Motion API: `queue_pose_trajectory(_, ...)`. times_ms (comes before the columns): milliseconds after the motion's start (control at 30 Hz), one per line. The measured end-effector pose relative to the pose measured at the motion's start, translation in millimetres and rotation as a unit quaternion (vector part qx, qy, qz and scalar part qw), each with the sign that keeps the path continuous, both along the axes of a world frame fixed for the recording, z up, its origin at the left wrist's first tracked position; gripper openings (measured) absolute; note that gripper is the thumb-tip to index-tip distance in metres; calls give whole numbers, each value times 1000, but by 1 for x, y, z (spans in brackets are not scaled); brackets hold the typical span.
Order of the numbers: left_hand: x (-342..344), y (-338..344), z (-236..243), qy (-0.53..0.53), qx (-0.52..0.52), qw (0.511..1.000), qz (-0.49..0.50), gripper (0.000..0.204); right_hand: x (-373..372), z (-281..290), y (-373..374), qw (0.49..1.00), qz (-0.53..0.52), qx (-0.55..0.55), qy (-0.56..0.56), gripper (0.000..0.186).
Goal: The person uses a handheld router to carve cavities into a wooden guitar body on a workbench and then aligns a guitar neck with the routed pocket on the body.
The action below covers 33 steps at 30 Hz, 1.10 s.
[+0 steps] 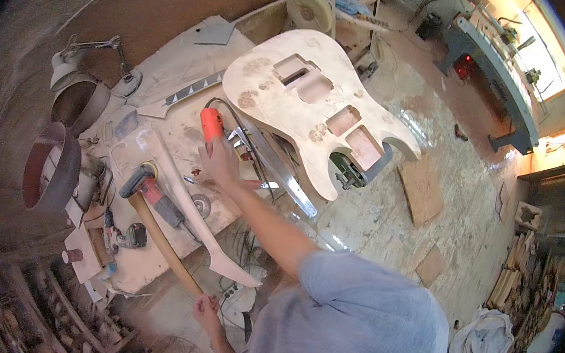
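1. Nearest first, I locate the grey-blue shirt [357, 322] at the lower edge, then the left hand [207, 312] at the end of a long wooden bar [168, 250]. I cannot tell whether that grip is clamped on the bar or merely touching it.
2. Beside the bar, I note a red-and-grey power tool [163, 207] and a pale, pointed wooden piece [186, 204], both on the counter [184, 132].
3. I read the right hand [220, 163] as having its grip together around the lower end of the orange tool [211, 123]. Tool position: over the counter, just left of the silver metal bar [277, 165]. Contact with the counter is hidden.
4. Step in hand, as I judge it: handling the orange tool.
5. Any next move of it calls, in my judgement, for a firm grip and a black cord [238, 121] kept free of the metal bar.
6. Farther out, I see the recessed, guitar-shaped wooden body [270, 99].
7. Farthest, a grey-framed machine [504, 96] stands on the floor [454, 181].
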<state>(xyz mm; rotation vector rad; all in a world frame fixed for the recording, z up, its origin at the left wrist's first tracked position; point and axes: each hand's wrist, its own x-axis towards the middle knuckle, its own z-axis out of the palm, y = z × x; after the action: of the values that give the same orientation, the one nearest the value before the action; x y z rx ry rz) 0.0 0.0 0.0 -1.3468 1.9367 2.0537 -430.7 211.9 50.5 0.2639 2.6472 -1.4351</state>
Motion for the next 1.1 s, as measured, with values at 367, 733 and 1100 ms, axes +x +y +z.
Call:
queue_pose_trajectory(367,-25,89,61,-67,-17,998,7,25,-79,-74,13,988,-28,-60,-140,115)
queue_pose_trajectory(733,-14,89,54,-28,-3,1000,9,28,-40,-7,41,961,38,-209,-177,74)
queue_pose_trajectory(1100,-102,-17,64,130,-59,983,-116,25,188,85,46,755,78,-649,-54,76)
